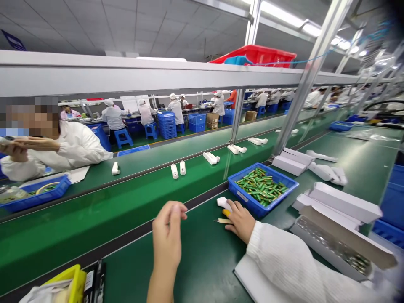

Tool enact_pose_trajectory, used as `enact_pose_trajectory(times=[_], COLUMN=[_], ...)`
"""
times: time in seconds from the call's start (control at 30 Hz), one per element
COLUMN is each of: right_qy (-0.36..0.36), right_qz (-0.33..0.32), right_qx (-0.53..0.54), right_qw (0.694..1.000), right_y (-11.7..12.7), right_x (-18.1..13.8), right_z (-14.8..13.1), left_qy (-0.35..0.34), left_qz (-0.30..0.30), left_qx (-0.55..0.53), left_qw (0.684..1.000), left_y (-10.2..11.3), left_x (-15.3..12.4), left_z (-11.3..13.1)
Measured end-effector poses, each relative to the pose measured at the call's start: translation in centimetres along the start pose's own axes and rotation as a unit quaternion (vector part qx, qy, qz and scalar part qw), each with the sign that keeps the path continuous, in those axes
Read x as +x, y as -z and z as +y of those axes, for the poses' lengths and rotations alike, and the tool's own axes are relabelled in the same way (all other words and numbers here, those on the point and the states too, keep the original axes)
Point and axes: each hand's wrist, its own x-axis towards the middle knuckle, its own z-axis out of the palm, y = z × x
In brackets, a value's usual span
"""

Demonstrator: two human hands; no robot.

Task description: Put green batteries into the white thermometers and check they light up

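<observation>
My left hand (168, 231) is raised over the green bench, its fingers curled in against the thumb. Whatever may be in that pinch is hidden. Low over the bench, my right hand (240, 221) grips a small white plastic housing (223, 203) with its fingertips. One finger wears a yellow-orange covering. By the thumb is a thin pointed tool with a pale handle (223, 221), partly under the hand. Just behind the right hand stands a blue bin (243, 197) full of small green-and-gold cylinders (261, 185) that look like batteries.
White housings (174, 171) sit in pairs along the green conveyor (135, 195). Open white boxes (344, 202) and a carton of metallic parts (331, 244) lie right. A yellow bin (74, 280) stands front left. A co-worker (78, 143) sits opposite; a metal post (303, 84) rises behind the bin.
</observation>
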Motion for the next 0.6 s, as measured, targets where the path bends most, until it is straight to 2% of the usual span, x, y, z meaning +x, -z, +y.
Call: enact_pose_trajectory(times=[0.1, 0.2, 0.3, 0.47, 0.53, 0.6], right_qy=[-0.010, -0.017, -0.016, 0.013, 0.044, 0.060], right_qz=[0.016, 0.057, 0.083, 0.134, 0.169, 0.186], right_qx=[0.005, 0.030, 0.050, 0.125, 0.171, 0.225], right_qw=[1.000, 0.998, 0.995, 0.983, 0.970, 0.954], right_y=[-2.1, -3.7, -5.0, -6.8, -6.8, -6.3], right_x=[0.3, 0.7, 1.3, 2.3, 3.1, 4.3], right_z=[0.9, 3.7, 6.2, 8.5, 8.2, 6.6], left_qy=[0.069, 0.087, 0.095, 0.065, 0.035, -0.017], left_qz=[-0.092, -0.155, -0.190, -0.219, -0.225, -0.213], left_qx=[0.043, 0.106, 0.164, 0.191, 0.191, 0.207], left_qw=[0.992, 0.978, 0.963, 0.955, 0.955, 0.955], left_y=[-1.4, -2.1, -2.3, -2.8, -3.0, -3.3], left_x=[0.5, 0.6, 0.4, 0.1, 0.3, 0.4], left_z=[-2.1, -3.7, -4.2, -4.4, -4.7, -4.9])
